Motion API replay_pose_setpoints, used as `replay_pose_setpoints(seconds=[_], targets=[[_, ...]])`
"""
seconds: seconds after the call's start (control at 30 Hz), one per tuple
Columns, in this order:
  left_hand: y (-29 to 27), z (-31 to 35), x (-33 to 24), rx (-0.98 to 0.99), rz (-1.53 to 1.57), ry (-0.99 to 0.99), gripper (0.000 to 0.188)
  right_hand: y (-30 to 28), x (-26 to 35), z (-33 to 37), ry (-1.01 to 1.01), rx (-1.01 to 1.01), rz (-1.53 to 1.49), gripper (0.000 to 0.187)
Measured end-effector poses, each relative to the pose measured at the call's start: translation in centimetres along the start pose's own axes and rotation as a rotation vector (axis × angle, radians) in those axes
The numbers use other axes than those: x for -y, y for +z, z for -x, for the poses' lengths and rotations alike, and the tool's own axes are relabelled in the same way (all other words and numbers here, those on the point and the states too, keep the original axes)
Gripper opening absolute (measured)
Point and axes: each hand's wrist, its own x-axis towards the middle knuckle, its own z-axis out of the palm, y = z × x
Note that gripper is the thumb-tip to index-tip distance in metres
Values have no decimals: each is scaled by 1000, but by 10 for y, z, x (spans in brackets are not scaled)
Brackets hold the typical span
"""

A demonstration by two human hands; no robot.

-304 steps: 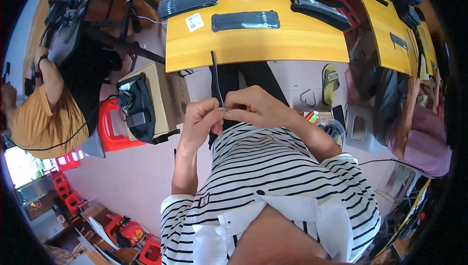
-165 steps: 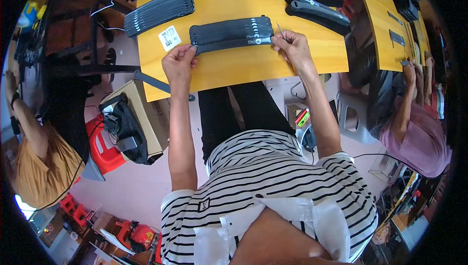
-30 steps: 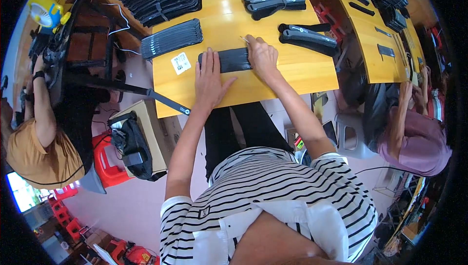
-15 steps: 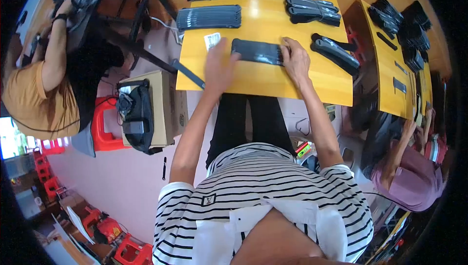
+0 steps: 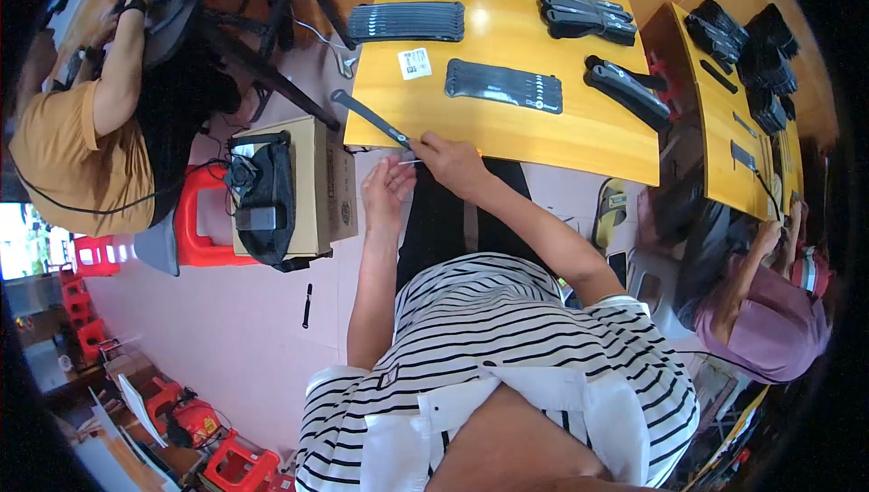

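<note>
- Yellow table [image 5: 579,143] fills upper centre of frame; pink floor below, cardboard box [image 5: 342,189] left of centre.
- Single black strap [image 5: 369,117] sits left of frame centre, at the table's front-left corner; long axis slants from upper left down to lower right.
- Its upper-left end sticks out past the table's left edge; lower-right end meets the right hand [image 5: 453,166]. Can't tell if the strap touches the tabletop.
- Right hand is nearer: fingers bent, looks to be pinching that lower-right end, so the strap runs up and left from it.
- Left hand [image 5: 387,189] sits just below the strap's lower end, apart from it; fingers half curled, palm partly up.
- Thin pale object [image 5: 409,162] shows between both hands' fingertips; which hand holds it, can't tell, so left hand's grip is unclear.
- Flat row of black straps [image 5: 503,85] lies up and right of both hands, long axis nearly sideways, untouched.
- White card [image 5: 415,64] lies above the single strap, left of that row.
</note>
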Motion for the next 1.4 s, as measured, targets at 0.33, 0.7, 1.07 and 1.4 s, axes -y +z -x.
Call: replay_pose_setpoints(seconds=[0.33,0.7,1.07,1.4], targets=[[30,24,-10,322,-75,-14,21,-56,38,23,233,-187,-383,19],[61,59,-30,340,-71,39,22,-123,42,32,679,-8,-1218,34],[66,70,-29,312,-149,229,16,-114,47,34,552,0,-761,38],[72,76,-25,258,-217,324,15,-111,50,38,491,-61,-426,40]])
